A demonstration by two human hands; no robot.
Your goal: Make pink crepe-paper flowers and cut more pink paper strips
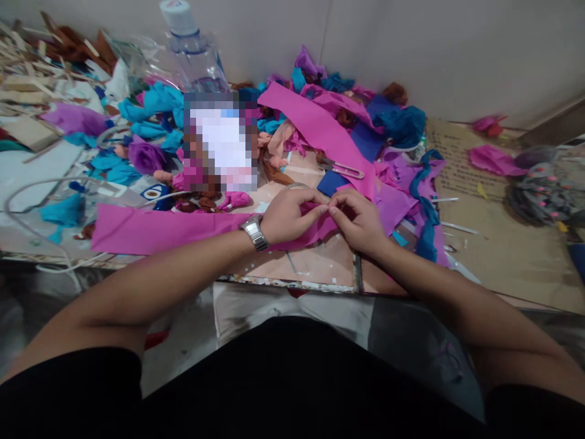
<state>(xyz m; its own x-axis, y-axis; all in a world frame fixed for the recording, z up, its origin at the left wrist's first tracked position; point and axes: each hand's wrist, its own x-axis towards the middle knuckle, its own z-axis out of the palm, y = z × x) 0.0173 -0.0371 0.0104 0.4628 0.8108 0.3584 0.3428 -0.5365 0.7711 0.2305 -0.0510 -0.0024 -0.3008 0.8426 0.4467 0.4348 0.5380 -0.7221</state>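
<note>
A long pink crepe paper strip [173, 230] lies along the front of the table and runs under my left wrist. Its right end rises between my two hands. My left hand [295, 213] pinches that end with thumb and forefinger. Close against it, my right hand [354, 216] pinches the same edge, and the fingertips of both hands nearly meet. Fingers hide the exact fold of the paper. Just beyond the hands, a pair of thread snips [345, 169] rests on another pink paper strip [315, 125].
A clear plastic bottle [196, 61] stands at the back, with a pixelated rectangle [222, 143] before it. Crumpled blue paper [153, 100] and purple paper pieces surround these. A white cable [34, 183] curls at left. Brown cardboard [493, 244] lies at right.
</note>
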